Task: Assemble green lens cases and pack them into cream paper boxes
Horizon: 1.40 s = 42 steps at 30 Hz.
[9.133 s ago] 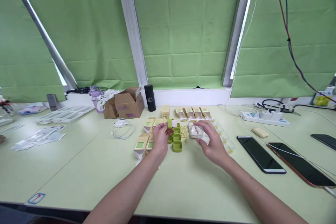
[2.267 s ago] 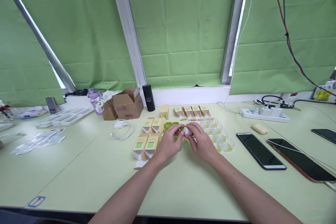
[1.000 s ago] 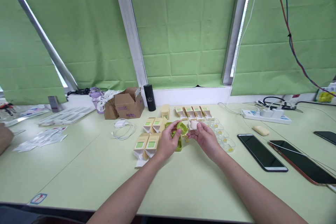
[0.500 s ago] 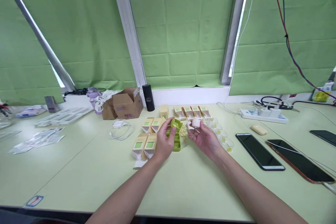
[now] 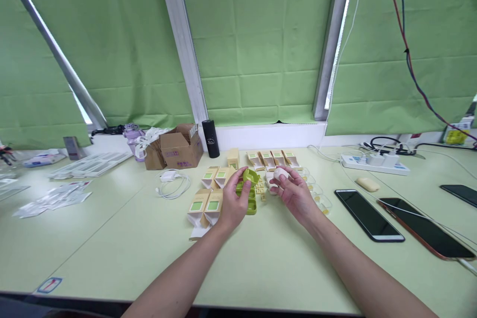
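My left hand (image 5: 235,196) is closed on a small green case (image 5: 251,175), with its hollow side facing up. Below it on the table, more green cases (image 5: 251,207) stand in a column, partly hidden by that hand. In the fingers of my right hand (image 5: 296,194) is a small white rounded piece (image 5: 280,173), its exact kind unclear. Behind those fingers, more white pieces (image 5: 270,177) are partly covered. Between the hands lie several small yellow tiles (image 5: 260,190). Clear cups with yellow centres (image 5: 323,203) sit just right of my right hand.
Cream cartons with green labels (image 5: 197,205) stand left of my left hand; more cartons (image 5: 267,160) stand behind. A black bottle (image 5: 210,139) and a cardboard box (image 5: 182,147) are at the back. Phones (image 5: 368,215), a power strip (image 5: 374,164) and cables lie at right.
My right hand has turned the white piece between its fingers, so a rounder side shows. My left hand and the green case are nearly still.
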Tool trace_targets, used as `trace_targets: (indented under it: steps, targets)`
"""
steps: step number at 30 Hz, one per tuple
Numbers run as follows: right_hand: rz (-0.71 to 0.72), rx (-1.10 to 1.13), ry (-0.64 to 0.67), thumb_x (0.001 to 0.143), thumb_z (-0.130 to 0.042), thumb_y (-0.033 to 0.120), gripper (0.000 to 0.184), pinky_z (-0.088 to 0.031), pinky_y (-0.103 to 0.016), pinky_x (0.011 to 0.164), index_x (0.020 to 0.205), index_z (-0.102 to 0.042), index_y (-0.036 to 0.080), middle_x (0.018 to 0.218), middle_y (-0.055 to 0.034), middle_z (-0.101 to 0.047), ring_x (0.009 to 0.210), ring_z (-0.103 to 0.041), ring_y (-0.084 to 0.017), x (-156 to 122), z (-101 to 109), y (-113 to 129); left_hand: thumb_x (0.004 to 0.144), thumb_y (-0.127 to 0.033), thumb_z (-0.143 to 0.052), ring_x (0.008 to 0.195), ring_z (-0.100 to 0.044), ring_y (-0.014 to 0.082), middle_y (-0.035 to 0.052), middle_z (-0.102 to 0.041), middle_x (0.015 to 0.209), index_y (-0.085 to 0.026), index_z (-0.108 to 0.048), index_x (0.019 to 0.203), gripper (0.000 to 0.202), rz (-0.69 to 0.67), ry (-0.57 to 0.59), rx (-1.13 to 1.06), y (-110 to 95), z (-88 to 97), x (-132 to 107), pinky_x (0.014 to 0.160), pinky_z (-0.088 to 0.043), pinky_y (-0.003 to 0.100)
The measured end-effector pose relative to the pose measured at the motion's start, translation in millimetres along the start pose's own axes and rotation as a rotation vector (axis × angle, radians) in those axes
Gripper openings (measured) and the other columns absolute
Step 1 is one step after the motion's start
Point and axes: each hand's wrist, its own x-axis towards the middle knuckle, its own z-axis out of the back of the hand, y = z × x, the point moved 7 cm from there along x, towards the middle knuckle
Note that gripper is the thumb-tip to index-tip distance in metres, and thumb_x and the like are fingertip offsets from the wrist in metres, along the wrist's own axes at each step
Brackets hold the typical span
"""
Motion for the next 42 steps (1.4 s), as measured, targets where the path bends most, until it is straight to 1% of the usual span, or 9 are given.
trace_targets:
  steps: [4, 8, 12, 15, 19, 25, 28, 34, 42]
  targets:
    - [0.096, -0.124, -0.015, 0.07, -0.097, 0.043, 0.045, -0.062, -0.039, 0.085, 0.107, -0.076, 0.028, 0.095, -0.0002, -0.072, 0.09, -0.071, -0.02, 2, 3, 7, 0.102, -0.05, -0.065, 0.129, -0.066, 0.03, 0.0125, -0.068, 0.143, -0.024, -0.065, 0.143, 0.048, -0.015, 0.006, 0.03, -4, -0.5, 0, 0.112, -0.053, 0.045]
    - [0.169, -0.371, -0.02, 0.075, -0.09, 0.042, 0.049, -0.061, -0.044, 0.089, 0.119, -0.074, 0.028, 0.1, -0.004, -0.075, 0.092, -0.072, -0.023, 5, 8, 11, 0.103, -0.049, -0.064, 0.129, -0.067, 0.0297, 0.0126, -0.068, 0.142, -0.024, -0.065, 0.143, 0.047, -0.021, 0.011, 0.039, -5, -0.9, -1, 0.111, -0.054, 0.044]
    - [0.383, -0.754, -0.011, 0.079, -0.077, 0.029, 0.044, -0.059, -0.041, 0.085, 0.123, -0.072, 0.028, 0.122, -0.0076, -0.068, 0.103, -0.068, -0.025, 3, 7, 23, 0.103, -0.048, -0.065, 0.129, -0.067, 0.0297, 0.0125, -0.069, 0.141, -0.024, -0.065, 0.143, 0.047, -0.035, 0.013, 0.054, -6, -0.9, -1, 0.112, -0.053, 0.043]
    - [0.481, -1.058, 0.036, 0.079, -0.067, 0.016, 0.046, -0.056, -0.038, 0.08, 0.123, -0.067, 0.027, 0.116, -0.0065, -0.068, 0.096, -0.065, -0.023, -1, 4, 24, 0.103, -0.048, -0.064, 0.129, -0.067, 0.0298, 0.0127, -0.069, 0.141, -0.024, -0.065, 0.142, 0.047, -0.038, 0.01, 0.061, -6, -0.6, -1, 0.112, -0.053, 0.044]
    - [0.483, -1.327, 0.147, 0.078, -0.061, 0.006, 0.047, -0.052, -0.036, 0.081, 0.121, -0.06, 0.025, 0.112, -0.0056, -0.07, 0.094, -0.066, -0.023, -3, 1, 17, 0.103, -0.049, -0.064, 0.129, -0.066, 0.0299, 0.013, -0.069, 0.141, -0.023, -0.065, 0.142, 0.047, -0.04, 0.013, 0.063, -6, -1.0, -1, 0.111, -0.053, 0.044]
    - [0.386, -1.669, 0.267, 0.078, -0.059, -0.004, 0.049, -0.044, -0.033, 0.079, 0.12, -0.059, 0.022, 0.108, -0.0065, -0.073, 0.095, -0.065, -0.025, -3, -1, 2, 0.103, -0.049, -0.063, 0.128, -0.066, 0.0294, 0.0129, -0.069, 0.14, -0.024, -0.065, 0.142, 0.047, -0.049, -0.004, 0.069, -8, -0.4, 0, 0.112, -0.053, 0.045]
    - [0.392, -1.759, 0.297, 0.076, -0.061, -0.005, 0.05, -0.043, -0.034, 0.08, 0.119, -0.062, 0.02, 0.106, -0.0078, -0.074, 0.095, -0.064, -0.026, -3, -1, -2, 0.103, -0.05, -0.064, 0.127, -0.067, 0.0292, 0.0131, -0.07, 0.139, -0.023, -0.065, 0.142, 0.047, -0.045, -0.006, 0.059, -8, -0.4, 0, 0.111, -0.053, 0.043]
    - [0.425, -1.81, 0.364, 0.071, -0.063, -0.007, 0.039, -0.042, -0.035, 0.084, 0.098, -0.071, 0.02, 0.098, -0.0072, -0.076, 0.098, -0.064, -0.027, -3, -1, -7, 0.102, -0.047, -0.066, 0.128, -0.065, 0.0299, 0.0126, -0.069, 0.14, -0.023, -0.067, 0.14, 0.046, -0.053, -0.015, 0.05, -12, 0.1, -1, 0.113, -0.051, 0.043]
    - [0.422, -1.836, 0.363, 0.07, -0.065, -0.006, 0.033, -0.039, -0.035, 0.081, 0.089, -0.072, 0.021, 0.093, -0.0068, -0.075, 0.095, -0.063, -0.027, -5, -3, -8, 0.102, -0.047, -0.065, 0.128, -0.065, 0.0291, 0.0124, -0.069, 0.14, -0.023, -0.066, 0.141, 0.046, -0.046, -0.008, 0.062, -12, 0.1, -1, 0.112, -0.051, 0.042]
